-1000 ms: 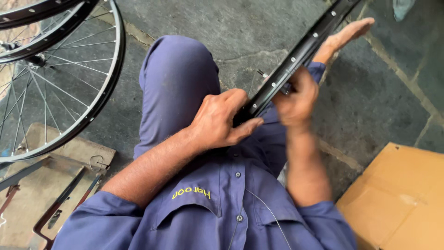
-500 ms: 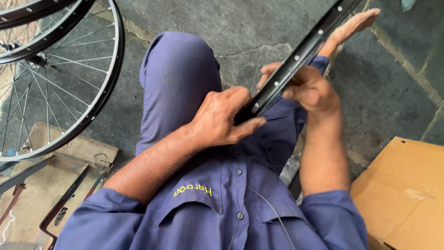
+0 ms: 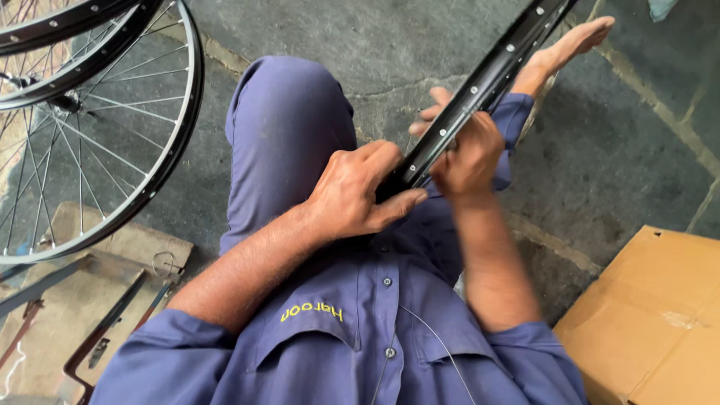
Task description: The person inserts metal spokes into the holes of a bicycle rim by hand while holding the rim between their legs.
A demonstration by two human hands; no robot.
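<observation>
black rim (image 3: 480, 86) runs lap to upper right; left hand (image 3: 352, 195) clenched on low end, right hand (image 3: 465, 157) grasping just above.

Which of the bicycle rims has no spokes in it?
The bare black rim in both hands; the spoked wheels on the left stand apart.

I see the left hand (image 3: 352, 199) gripping the lower end of a black bicycle rim (image 3: 480, 86) that runs toward one o'clock; the right hand (image 3: 465, 154) clasps it just above; a spoked wheel (image 3: 90, 142) lies at ten o'clock; a cardboard box (image 3: 660, 315) sits at four o'clock.
</observation>
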